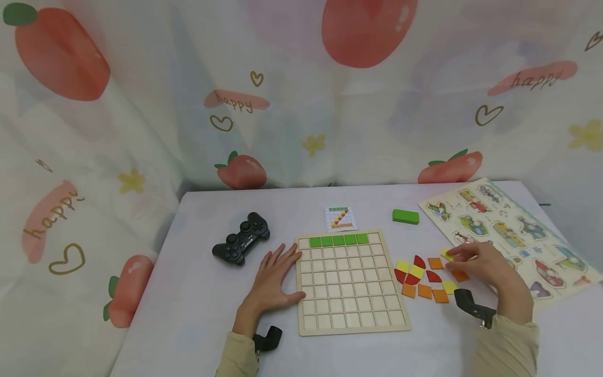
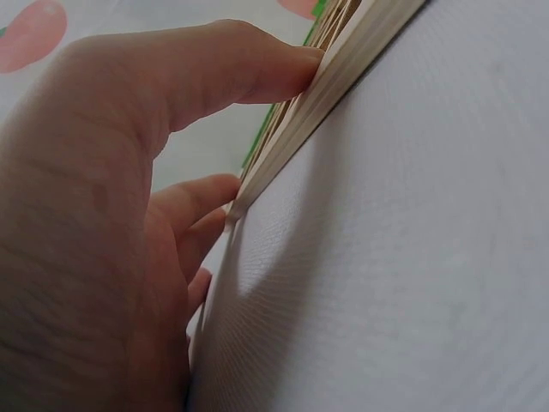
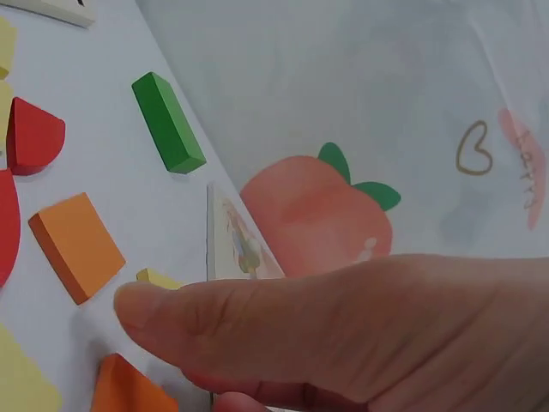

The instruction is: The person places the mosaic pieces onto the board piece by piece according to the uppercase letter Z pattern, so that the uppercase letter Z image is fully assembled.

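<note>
My left hand [image 1: 273,280] lies at the left edge of a wooden grid board [image 1: 348,333], fingers spread. Its thumb [image 2: 287,75] touches the board's side. Five green square tiles fill part of the top row. Over the loose pieces on the right, my right hand [image 1: 480,264] has its thumb and fingertips right at a yellow tile [image 1: 446,254]; I cannot tell whether it is pinched. An orange tile [image 1: 459,275] lies partly under this hand. Beside it are more orange tiles [image 1: 424,291], red quarter-round pieces [image 1: 434,276] and yellow tiles [image 1: 449,287].
Behind the board lies a small pattern card [image 1: 341,219]. A green block [image 1: 405,217] sits at the back right, near a large picture puzzle board [image 1: 513,235]. On the left is a black game controller [image 1: 241,239]. A printed curtain [image 1: 292,136] hangs behind the table.
</note>
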A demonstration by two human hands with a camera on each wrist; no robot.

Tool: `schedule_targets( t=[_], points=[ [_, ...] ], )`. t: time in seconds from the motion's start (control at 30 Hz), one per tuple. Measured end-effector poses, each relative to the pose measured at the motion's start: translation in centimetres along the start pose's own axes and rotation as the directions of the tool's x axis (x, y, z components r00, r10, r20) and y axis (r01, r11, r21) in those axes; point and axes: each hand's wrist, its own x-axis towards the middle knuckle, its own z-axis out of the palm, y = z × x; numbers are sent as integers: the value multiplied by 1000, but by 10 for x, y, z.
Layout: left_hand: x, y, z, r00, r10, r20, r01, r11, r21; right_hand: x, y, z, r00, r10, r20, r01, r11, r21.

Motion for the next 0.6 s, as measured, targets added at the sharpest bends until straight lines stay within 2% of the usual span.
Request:
schedule_targets(
  t=[0.13,0.4,0.6],
  points=[
    [0,0,0,1000,-1,-2,1,1000,-1,-3,6,-2,1000,23,9,-23,1000,-1],
    [-1,0,1,1000,-7,-1,7,1000,1,4,-2,6,992,77,-101,-78,997,-7],
    [0,0,1,1000,-6,-6,6,1000,11,5,-8,10,981,130,-144,-132,991,0]
  ],
)
